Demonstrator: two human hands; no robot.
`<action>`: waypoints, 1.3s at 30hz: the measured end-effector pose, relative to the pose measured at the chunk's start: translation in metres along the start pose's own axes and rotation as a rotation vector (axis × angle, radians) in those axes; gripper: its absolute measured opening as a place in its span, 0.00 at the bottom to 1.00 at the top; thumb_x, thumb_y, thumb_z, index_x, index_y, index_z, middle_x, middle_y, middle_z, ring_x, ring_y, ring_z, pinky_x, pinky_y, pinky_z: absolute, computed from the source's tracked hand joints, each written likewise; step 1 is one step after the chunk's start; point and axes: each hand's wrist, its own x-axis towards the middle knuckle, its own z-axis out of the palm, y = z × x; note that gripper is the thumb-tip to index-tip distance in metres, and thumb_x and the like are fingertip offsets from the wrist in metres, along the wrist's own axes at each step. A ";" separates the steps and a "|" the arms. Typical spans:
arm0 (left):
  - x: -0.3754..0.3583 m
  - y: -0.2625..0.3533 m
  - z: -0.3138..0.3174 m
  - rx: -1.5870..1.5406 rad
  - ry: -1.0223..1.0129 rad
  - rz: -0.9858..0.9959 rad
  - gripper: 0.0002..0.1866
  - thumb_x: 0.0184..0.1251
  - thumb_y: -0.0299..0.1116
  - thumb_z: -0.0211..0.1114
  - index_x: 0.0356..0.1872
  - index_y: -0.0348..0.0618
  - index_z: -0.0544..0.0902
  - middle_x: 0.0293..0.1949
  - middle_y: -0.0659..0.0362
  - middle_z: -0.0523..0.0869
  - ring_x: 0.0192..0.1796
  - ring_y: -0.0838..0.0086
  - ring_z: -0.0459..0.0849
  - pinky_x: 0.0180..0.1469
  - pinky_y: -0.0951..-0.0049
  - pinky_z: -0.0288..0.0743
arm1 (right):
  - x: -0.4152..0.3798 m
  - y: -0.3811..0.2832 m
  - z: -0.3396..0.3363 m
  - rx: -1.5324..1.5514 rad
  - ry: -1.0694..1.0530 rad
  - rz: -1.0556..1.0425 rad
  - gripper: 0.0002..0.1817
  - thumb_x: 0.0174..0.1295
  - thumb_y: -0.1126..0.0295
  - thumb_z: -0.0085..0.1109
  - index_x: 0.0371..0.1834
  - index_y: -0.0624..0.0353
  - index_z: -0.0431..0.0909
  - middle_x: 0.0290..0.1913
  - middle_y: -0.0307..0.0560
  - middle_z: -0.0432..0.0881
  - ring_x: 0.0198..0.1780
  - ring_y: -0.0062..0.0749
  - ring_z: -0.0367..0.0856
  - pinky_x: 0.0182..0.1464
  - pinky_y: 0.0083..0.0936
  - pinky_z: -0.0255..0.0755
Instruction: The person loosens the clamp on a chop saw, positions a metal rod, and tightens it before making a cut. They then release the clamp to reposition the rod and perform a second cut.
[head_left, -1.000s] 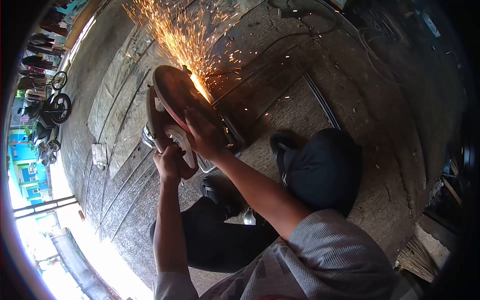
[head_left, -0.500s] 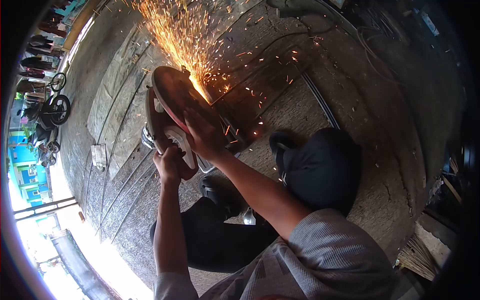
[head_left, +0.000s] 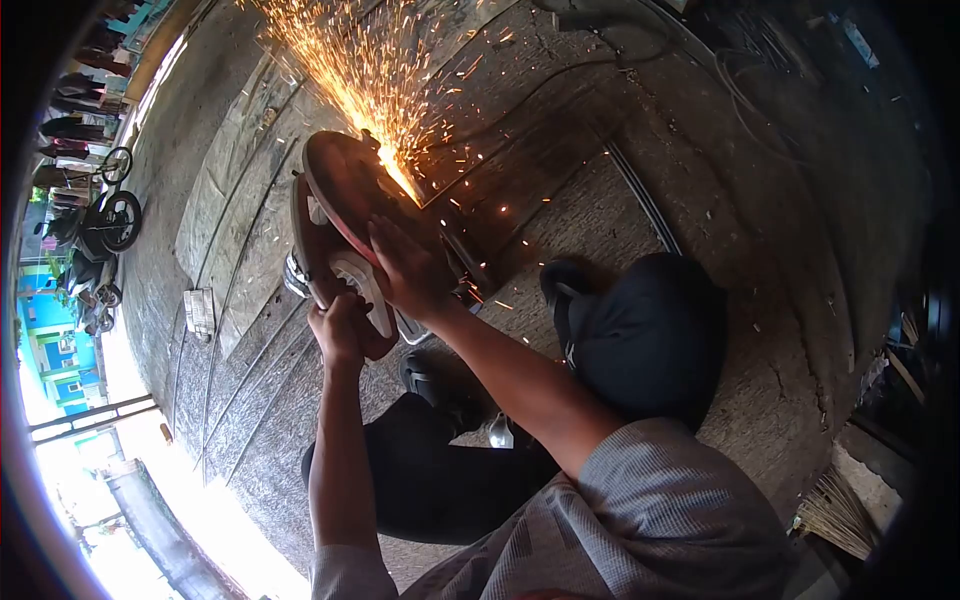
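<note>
A cut-off saw with a round, rust-brown blade guard (head_left: 345, 175) stands in front of me. My left hand (head_left: 340, 327) is wrapped round its handle (head_left: 378, 347), fingers closed. My right hand (head_left: 408, 268) lies on the lower side of the guard with its fingers stretched out flat. A bright stream of sparks (head_left: 385, 125) shoots up and away from a glowing point just right of the guard. Dark metal pieces (head_left: 462, 255) are near that point, partly in shadow. The guard and my right hand hide the disc and most of the saw's base.
Long thin rods (head_left: 225, 380) lie on the rough floor at left, near a small pale grate-like block (head_left: 199, 313). Dark metal bars (head_left: 640, 190) lie at right. A motorcycle (head_left: 105, 222) is parked at far left; a bundle of bristles (head_left: 838, 515) is at lower right.
The spark stream has spread wider and brighter, and fewer sparks scatter to the right. Both hands and the saw have stayed nearly in place.
</note>
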 end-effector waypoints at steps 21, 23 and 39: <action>-0.009 -0.022 -0.001 -0.030 -0.014 -0.047 0.14 0.48 0.25 0.58 0.38 0.31 0.75 0.31 0.56 0.79 0.30 0.71 0.81 0.34 0.71 0.79 | -0.022 0.002 -0.002 0.046 -0.007 0.042 0.26 0.58 0.74 0.54 0.61 0.67 0.65 0.60 0.63 0.70 0.62 0.54 0.70 0.61 0.40 0.68; -0.002 -0.015 0.001 -0.105 -0.026 -0.054 0.15 0.48 0.23 0.57 0.41 0.30 0.75 0.32 0.55 0.79 0.32 0.69 0.82 0.35 0.71 0.80 | -0.009 0.009 -0.001 0.031 0.004 0.013 0.26 0.58 0.74 0.54 0.61 0.67 0.64 0.60 0.63 0.70 0.62 0.54 0.69 0.61 0.40 0.68; 0.152 0.000 -0.087 0.777 -0.536 1.013 0.11 0.57 0.28 0.57 0.41 0.36 0.75 0.33 0.55 0.79 0.36 0.65 0.80 0.44 0.68 0.79 | 0.105 -0.050 -0.002 -0.065 -0.224 0.137 0.26 0.57 0.64 0.57 0.53 0.74 0.68 0.50 0.68 0.76 0.51 0.53 0.78 0.52 0.38 0.74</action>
